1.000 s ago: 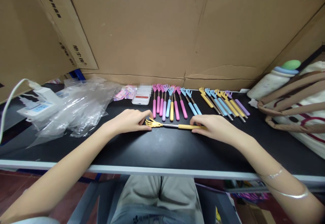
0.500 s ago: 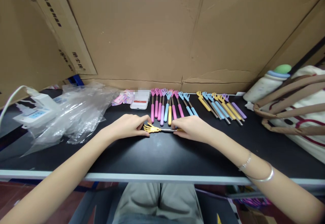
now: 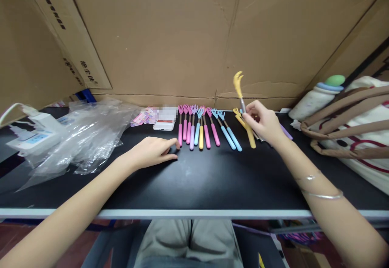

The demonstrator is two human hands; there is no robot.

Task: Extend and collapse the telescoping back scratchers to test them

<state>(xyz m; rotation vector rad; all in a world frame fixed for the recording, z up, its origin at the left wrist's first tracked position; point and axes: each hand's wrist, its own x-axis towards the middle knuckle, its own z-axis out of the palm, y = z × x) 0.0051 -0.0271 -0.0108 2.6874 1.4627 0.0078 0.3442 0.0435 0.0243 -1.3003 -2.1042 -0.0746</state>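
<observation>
A yellow back scratcher (image 3: 238, 90) stands nearly upright in my right hand (image 3: 263, 121), claw at the top and yellow handle pointing down. My right fingers are closed round its metal shaft. My left hand (image 3: 153, 151) rests on the black table with thumb and forefinger apart, holding nothing. Just beyond its fingertips begins a row of back scratchers with pink handles (image 3: 184, 130), plus purple, blue and yellow ones. Two blue back scratchers (image 3: 231, 138) lie slanted at the row's right end. Behind my right hand, another group is partly hidden, including a yellow claw (image 3: 236, 111).
Clear plastic bags (image 3: 91, 134) and a white power strip (image 3: 36, 136) lie on the left. A phone (image 3: 164, 124) lies at the back beside pink cards (image 3: 145, 116). A bottle (image 3: 316, 98) and a cream bag with brown straps (image 3: 349, 138) stand at the right. Cardboard (image 3: 164, 37) walls the back.
My right hand has moved right and raised the yellow back scratcher from lying flat to nearly upright. My left hand has let go of its claw and stays in about the same place.
</observation>
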